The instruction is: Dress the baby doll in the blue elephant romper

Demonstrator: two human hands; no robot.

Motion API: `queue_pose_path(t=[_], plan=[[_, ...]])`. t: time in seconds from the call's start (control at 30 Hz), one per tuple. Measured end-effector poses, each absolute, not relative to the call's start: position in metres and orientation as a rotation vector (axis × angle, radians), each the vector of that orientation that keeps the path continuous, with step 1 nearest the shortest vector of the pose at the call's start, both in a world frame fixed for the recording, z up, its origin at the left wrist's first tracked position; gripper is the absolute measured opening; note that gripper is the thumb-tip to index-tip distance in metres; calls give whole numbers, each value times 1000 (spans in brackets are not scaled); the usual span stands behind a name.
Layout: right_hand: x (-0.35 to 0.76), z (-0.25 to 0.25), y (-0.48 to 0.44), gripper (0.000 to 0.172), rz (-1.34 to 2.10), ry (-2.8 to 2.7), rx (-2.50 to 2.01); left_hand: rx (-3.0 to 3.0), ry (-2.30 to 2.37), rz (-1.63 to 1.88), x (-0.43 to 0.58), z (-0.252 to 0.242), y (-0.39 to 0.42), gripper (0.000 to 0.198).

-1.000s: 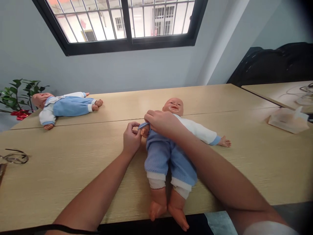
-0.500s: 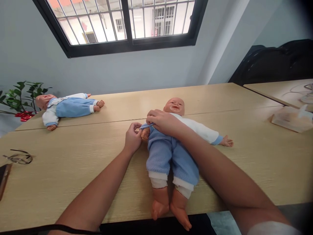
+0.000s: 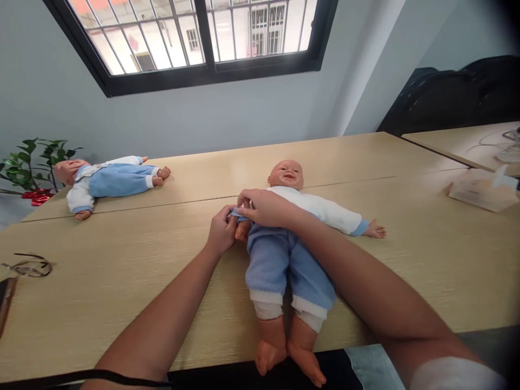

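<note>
Fingers of the left hand (image 3: 220,232) and right hand (image 3: 265,208) pinch the blue cuff (image 3: 235,213) at nine o'clock on the baby doll (image 3: 280,254), where uneven tugging could twist it.

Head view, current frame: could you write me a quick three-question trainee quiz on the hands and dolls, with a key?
1. True or false: the near doll lies face down.
2. Where are the left hand and right hand? A: at the near doll's cuff; B: on the glasses; C: at the window.
3. Fill in: in this view, the far doll has its head beside a leafy ____.

Key: 1 false, face up; 2 A; 3 plant.
</note>
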State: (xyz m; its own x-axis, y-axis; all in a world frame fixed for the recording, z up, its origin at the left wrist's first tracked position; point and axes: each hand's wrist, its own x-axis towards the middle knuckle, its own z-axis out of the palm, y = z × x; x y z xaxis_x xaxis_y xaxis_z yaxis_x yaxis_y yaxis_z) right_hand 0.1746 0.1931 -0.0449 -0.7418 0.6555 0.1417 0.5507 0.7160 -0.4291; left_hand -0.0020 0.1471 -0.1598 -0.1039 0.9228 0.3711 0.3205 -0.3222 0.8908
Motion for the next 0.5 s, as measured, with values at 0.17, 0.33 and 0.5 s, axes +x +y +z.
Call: queue_pose_path(t=[0.17,0.33,0.5], plan=[[172,-39,185,18,572,-2687,-1126,1752,1469,1469,-2,-157,143,19],[171,-35,185,35,605,-2744,-1230,1997,1627,1492,-6,-151,138,19],[178,-39,198,25,856,-2671,-1019,2009,1772,1406,-7,-142,134,17]])
